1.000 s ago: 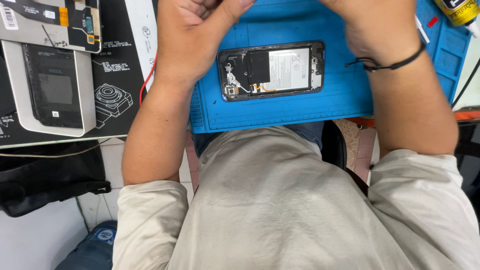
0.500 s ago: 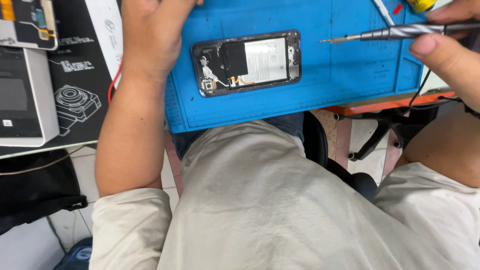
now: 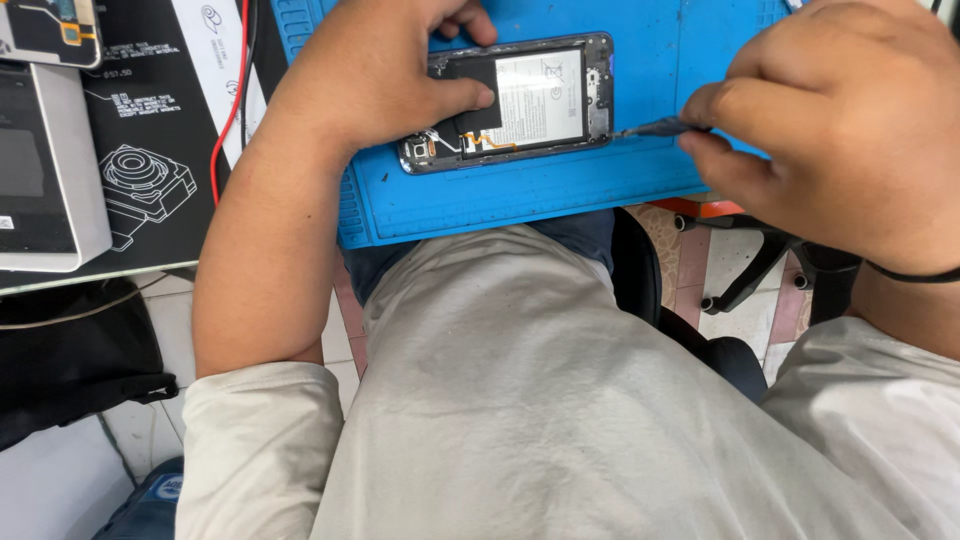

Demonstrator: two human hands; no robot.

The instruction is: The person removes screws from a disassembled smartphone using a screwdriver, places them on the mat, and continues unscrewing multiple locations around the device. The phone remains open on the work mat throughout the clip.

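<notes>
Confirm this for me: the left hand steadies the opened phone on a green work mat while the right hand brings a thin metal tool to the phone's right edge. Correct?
Not quite: the work mat is blue, not green, as the head view shows. The rest holds: the left hand steadies the opened phone, and the right hand brings a thin metal tool to its right edge.
</notes>
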